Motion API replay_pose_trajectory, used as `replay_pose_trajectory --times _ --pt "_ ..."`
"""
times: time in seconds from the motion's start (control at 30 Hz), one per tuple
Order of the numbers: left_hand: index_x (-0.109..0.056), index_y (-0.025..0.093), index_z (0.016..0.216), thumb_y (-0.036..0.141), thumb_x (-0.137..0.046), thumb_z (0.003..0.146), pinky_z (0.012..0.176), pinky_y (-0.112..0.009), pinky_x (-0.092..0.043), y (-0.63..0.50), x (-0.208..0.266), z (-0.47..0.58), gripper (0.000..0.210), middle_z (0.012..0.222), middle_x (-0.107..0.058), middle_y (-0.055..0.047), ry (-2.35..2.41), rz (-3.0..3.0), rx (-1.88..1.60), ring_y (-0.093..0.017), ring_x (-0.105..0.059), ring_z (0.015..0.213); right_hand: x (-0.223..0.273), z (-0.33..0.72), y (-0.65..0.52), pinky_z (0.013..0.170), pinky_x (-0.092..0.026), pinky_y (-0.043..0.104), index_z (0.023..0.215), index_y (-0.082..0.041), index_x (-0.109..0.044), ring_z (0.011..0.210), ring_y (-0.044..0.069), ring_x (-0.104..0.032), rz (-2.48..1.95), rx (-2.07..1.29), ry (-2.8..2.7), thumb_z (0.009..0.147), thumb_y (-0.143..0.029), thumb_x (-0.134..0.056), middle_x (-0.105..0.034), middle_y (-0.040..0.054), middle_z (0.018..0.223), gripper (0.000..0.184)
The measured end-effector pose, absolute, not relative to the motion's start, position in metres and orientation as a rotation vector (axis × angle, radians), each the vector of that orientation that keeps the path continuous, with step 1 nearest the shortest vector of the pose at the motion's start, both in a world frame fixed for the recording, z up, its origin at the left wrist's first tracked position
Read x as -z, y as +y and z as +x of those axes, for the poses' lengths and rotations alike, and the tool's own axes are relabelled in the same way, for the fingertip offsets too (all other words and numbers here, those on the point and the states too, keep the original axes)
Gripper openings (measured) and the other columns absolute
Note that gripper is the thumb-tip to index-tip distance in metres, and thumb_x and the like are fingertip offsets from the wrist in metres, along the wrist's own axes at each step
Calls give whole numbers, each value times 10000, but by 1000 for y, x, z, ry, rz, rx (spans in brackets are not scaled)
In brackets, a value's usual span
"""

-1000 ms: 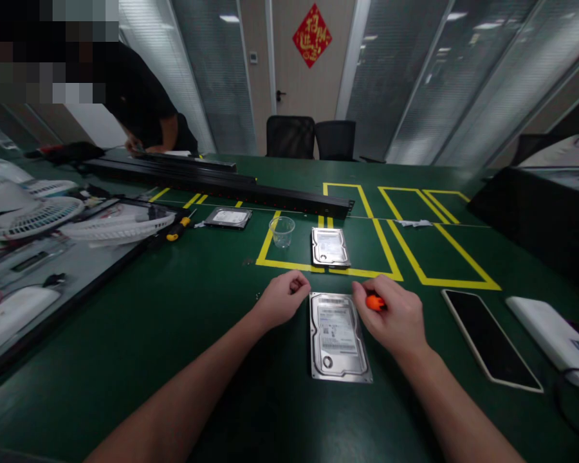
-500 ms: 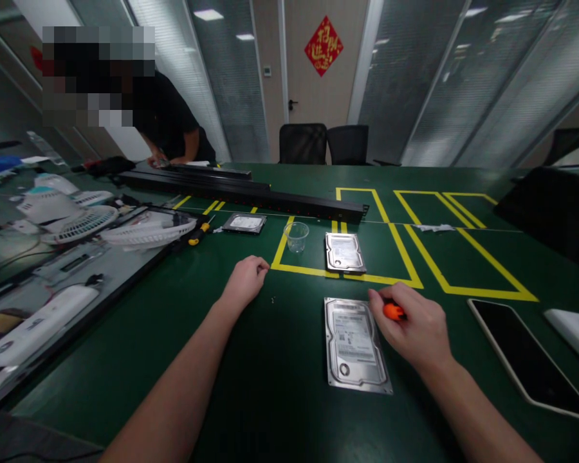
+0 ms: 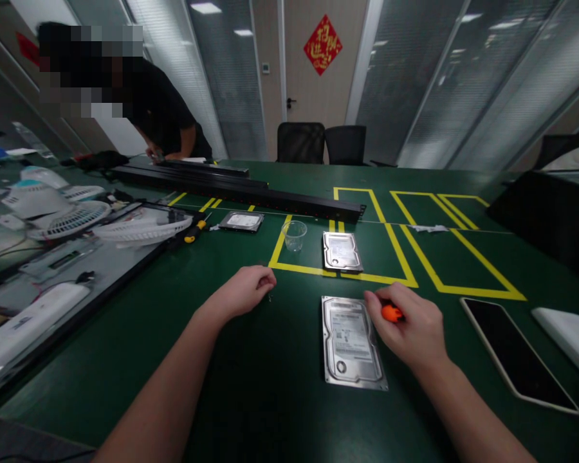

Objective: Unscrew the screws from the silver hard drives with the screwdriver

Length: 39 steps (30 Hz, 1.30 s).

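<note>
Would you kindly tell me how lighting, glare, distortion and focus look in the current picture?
In the head view, white light patches show on the grey glass partition, whose frames slant, suggesting wide-angle distortion; in the head view, the green tabletop darkens near the bottom edge, and fine print on the nearer silver rectangular hard drive, beside the right hand, is too soft to read.

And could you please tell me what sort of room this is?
Probably an office meeting room used for hands-on work: glass walls and black chairs stand beyond a large green table, on which hard drives lie.
</note>
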<state>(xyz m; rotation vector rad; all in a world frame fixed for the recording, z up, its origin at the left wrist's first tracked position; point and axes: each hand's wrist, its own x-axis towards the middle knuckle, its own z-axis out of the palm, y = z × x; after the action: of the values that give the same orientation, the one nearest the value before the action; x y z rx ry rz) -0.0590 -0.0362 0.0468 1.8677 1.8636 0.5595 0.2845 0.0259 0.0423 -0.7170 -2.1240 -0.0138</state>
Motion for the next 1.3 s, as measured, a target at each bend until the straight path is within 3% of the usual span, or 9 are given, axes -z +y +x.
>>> replay_pose_trajectory --times 0.1,0.17,0.23,0.4,0.67,0.87,1.3 --pt "-753 202 1041 299 -701 936 764 -318 -524 -37 -49 -32 151 992 -743 -62 1752 1899 -717 -218 -675 860 -53 284 21 577 -445 319 894 -208 -670 626 178 -598 -715 -199 -2011 962 -292 -690 -643 33 742 110" --pt "-739 194 1110 323 -756 913 802 -333 -544 -39 -43 -8 237 1055 -743 -75 1657 1904 -790 -228 -682 918 -65 279 20 551 -416 330 910 -209 -685 632 191 -568 -702 -467 -1816 1004 -367 -605 -621 50 751 201" --pt "-727 185 1139 288 -734 926 822 -342 -553 -39 -33 16 237 1074 -734 -84 1600 1908 -854 -229 -683 940 -81 269 21 493 -342 324 833 -215 -667 567 178 -474 -647 -780 -1560 1025 -412 -528 -546 37 692 308" --pt "-714 156 1153 241 -704 924 809 -339 -564 -32 -8 44 245 1057 -710 -92 1623 1779 -975 -212 -683 894 -115 235 31 511 -357 337 715 -238 -548 514 165 -410 -481 -1155 -1342 990 -398 -457 -448 10 626 331" --pt "-735 148 1116 241 -722 908 865 -359 -536 -23 2 45 229 990 -719 -80 1601 1864 -1008 -241 -678 950 -104 199 44 454 -315 320 736 -272 -407 456 152 -314 -408 -1169 -1505 1022 -453 -348 -358 -29 589 344" --pt "-745 165 1091 242 -730 911 858 -354 -534 -23 2 47 197 976 -736 -74 1593 1842 -1005 -242 -681 952 -82 187 48 440 -262 295 709 -274 -402 436 136 -274 -465 -1325 -1407 973 -485 -430 -351 -40 557 339" --pt "-744 148 1089 221 -738 909 864 -365 -534 -24 0 47 194 962 -732 -73 1575 1830 -1012 -238 -674 936 -70 184 50 447 -250 299 692 -273 -424 428 136 -270 -468 -1320 -1344 969 -452 -454 -357 -45 529 331"
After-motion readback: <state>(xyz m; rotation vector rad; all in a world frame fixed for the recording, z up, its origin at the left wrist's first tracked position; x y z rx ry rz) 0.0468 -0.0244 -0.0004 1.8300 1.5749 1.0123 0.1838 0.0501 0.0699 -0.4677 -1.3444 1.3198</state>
